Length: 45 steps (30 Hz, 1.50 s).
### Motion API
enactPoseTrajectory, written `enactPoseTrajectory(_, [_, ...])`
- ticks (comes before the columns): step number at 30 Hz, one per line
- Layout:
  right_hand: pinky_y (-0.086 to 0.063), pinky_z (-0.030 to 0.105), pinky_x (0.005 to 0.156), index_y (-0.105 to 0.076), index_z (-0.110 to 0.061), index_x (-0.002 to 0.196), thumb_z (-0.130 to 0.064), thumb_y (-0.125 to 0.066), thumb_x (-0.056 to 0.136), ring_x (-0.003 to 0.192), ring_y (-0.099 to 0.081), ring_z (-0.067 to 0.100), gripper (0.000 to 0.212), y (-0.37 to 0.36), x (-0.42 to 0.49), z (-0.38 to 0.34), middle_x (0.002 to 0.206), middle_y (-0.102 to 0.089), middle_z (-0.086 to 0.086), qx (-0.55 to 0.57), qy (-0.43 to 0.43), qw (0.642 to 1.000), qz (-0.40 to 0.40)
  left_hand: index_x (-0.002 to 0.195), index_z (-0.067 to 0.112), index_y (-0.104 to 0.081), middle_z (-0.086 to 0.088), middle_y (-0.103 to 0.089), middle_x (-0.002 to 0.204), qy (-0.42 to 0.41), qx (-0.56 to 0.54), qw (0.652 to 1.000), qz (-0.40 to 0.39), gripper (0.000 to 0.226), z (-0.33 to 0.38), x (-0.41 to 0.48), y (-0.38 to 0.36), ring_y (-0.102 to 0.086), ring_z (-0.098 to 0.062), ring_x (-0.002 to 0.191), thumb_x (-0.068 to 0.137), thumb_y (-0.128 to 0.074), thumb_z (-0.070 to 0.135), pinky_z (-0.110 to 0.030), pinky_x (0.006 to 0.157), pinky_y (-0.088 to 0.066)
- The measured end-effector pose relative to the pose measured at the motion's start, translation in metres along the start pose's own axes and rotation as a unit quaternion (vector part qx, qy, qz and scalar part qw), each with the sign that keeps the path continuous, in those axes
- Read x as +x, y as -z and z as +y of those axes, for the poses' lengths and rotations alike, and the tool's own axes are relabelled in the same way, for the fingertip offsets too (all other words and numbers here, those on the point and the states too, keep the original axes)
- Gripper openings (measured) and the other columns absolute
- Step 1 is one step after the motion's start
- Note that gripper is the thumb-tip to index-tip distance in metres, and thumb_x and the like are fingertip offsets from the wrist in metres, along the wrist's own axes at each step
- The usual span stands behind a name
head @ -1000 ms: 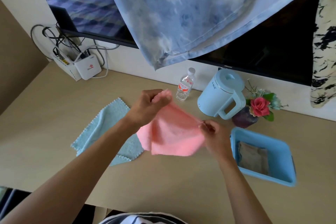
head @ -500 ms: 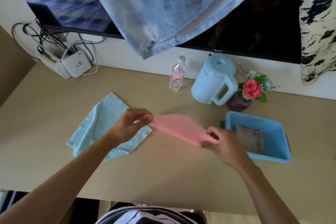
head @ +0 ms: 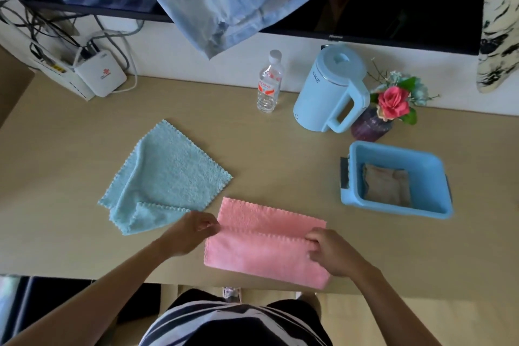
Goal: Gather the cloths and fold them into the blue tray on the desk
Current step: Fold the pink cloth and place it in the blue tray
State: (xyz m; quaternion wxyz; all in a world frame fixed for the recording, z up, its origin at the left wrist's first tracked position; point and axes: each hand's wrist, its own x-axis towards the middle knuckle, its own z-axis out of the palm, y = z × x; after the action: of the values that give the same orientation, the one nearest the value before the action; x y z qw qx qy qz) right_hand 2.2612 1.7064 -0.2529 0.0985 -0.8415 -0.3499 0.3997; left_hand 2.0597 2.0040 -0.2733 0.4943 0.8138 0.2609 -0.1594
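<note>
Desk (head: 84,177) space is on the person's side here. The pale blue cloth (head: 168,174) lies spread left of centre with one corner turned over, and it is not yet folded. Just beside it, along the near edge, the pink cloth (head: 266,250) lies flat with a flap doubled over it. The flap's scalloped edge runs across the middle, short of the far edge. The blue tray (head: 398,212) sits toward the right end, apart from the pink cloth, and a folded brown cloth (head: 386,187) is already in it.

The left hand (head: 188,233) pinches the left end of the scalloped edge between thumb and curled fingers. The right hand (head: 334,253) grips the right end the same way.

To finish this fold well, I would carry both ends away together, keeping them level (one hand running ahead will skew the crease). The scalloped edge should land squarely on the far edge. The next fold across should leave a packet narrow enough to fit beside the brown one.
</note>
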Motion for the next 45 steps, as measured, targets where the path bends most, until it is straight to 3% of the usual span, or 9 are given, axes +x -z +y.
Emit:
enactPoseTrajectory(4, [-0.035,0.028,0.059,-0.063,-0.026,0.086,-0.011,-0.058,0.081,0.074,-0.049,0.014,0.017,0.014,0.019,-0.001,0.078,-0.051,-0.014,-0.013,-0.039,0.998,0.056,0.068,0.034,-0.064,0.015,-0.066,0.067,0.007,0.023,0.997,0.067,0.027,0.008,0.023,0.0,-0.063,0.004,0.066,0.094,-0.067,0.027,-0.018,0.062,-0.044])
enactPoseTrajectory(8, [-0.031,0.03,0.053,-0.038,-0.03,0.064,-0.01,-0.056,0.078,0.07,-0.049,0.021,0.029,0.016,0.035,0.001,0.067,-0.046,-0.009,-0.039,-0.076,0.995,0.06,0.081,0.014,-0.073,0.002,-0.066,0.069,0.028,0.017,0.992,0.124,0.017,0.016,0.046,-0.012,-0.059,-0.013,0.065,0.094,-0.066,0.023,-0.022,0.057,-0.039])
enactPoseTrajectory(16, [-0.047,0.029,0.071,-0.064,-0.02,0.111,-0.01,-0.057,0.084,0.09,-0.066,0.022,0.029,0.002,0.049,0.022,0.103,-0.071,0.0,-0.069,-0.159,0.982,0.079,0.102,0.011,-0.073,-0.006,-0.075,0.096,0.038,0.078,0.983,0.163,0.014,0.025,0.074,-0.034,-0.07,-0.023,0.086,0.094,-0.065,0.018,-0.038,0.076,-0.059])
enactPoseTrajectory(20, [-0.049,0.039,0.086,-0.057,-0.017,0.113,-0.016,-0.072,0.08,0.1,-0.061,0.023,0.036,-0.006,0.043,0.02,0.108,-0.062,0.001,-0.154,-0.122,0.958,0.208,0.112,0.016,-0.061,-0.001,-0.061,0.109,-0.053,0.216,0.945,0.238,0.026,0.026,0.067,-0.046,-0.057,-0.019,0.1,0.087,-0.069,0.012,-0.035,0.085,-0.055])
enactPoseTrajectory(26, [-0.048,0.034,0.091,-0.059,-0.016,0.121,-0.029,-0.065,0.08,0.111,-0.057,0.019,0.043,-0.048,0.035,0.007,0.124,-0.057,0.0,-0.138,0.033,0.983,0.119,0.133,0.019,-0.044,-0.005,-0.044,0.134,-0.046,0.355,0.933,0.022,0.056,0.03,0.043,-0.097,-0.047,-0.023,0.119,0.09,-0.061,0.05,-0.04,0.097,-0.049])
enactPoseTrajectory(30, [-0.049,0.032,0.092,-0.053,-0.02,0.132,-0.032,-0.069,0.078,0.116,-0.055,0.02,0.058,-0.063,0.024,0.014,0.134,-0.051,0.001,-0.1,-0.031,0.988,0.11,0.157,0.015,-0.01,-0.016,-0.01,0.165,-0.027,0.406,0.913,-0.013,0.09,0.026,0.041,-0.117,-0.014,-0.036,0.15,0.091,-0.045,0.066,-0.051,0.12,-0.021])
enactPoseTrajectory(35, [-0.052,0.026,0.08,-0.045,-0.022,0.141,-0.029,-0.064,0.087,0.11,-0.06,0.016,0.058,-0.078,0.003,0.018,0.138,-0.045,0.0,-0.036,-0.048,0.989,0.131,0.156,0.016,0.016,-0.013,0.026,0.163,-0.089,0.462,0.883,0.0,0.084,0.039,0.073,-0.111,0.026,-0.034,0.148,0.102,-0.036,0.052,-0.052,0.124,0.007])
enactPoseTrajectory(40, [-0.053,0.03,0.091,-0.045,-0.027,0.141,-0.029,-0.069,0.084,0.103,-0.059,0.007,0.062,-0.083,-0.008,0.012,0.125,-0.054,-0.009,0.052,0.037,0.996,0.055,0.152,0.013,-0.026,-0.017,-0.015,0.164,-0.178,0.471,0.864,0.019,0.075,0.06,0.081,-0.108,-0.013,-0.037,0.151,0.087,-0.061,0.004,-0.048,0.123,-0.015])
enactPoseTrajectory(45, [-0.044,0.03,0.098,-0.052,-0.027,0.128,-0.025,-0.07,0.079,0.119,-0.047,0.015,0.052,-0.078,-0.007,0.025,0.131,-0.045,-0.005,-0.143,0.082,0.984,0.07,0.141,0.015,-0.043,-0.016,-0.038,0.153,-0.291,0.478,0.819,-0.128,0.064,0.039,0.035,-0.126,-0.036,-0.032,0.139,0.085,-0.07,0.031,-0.046,0.114,-0.034])
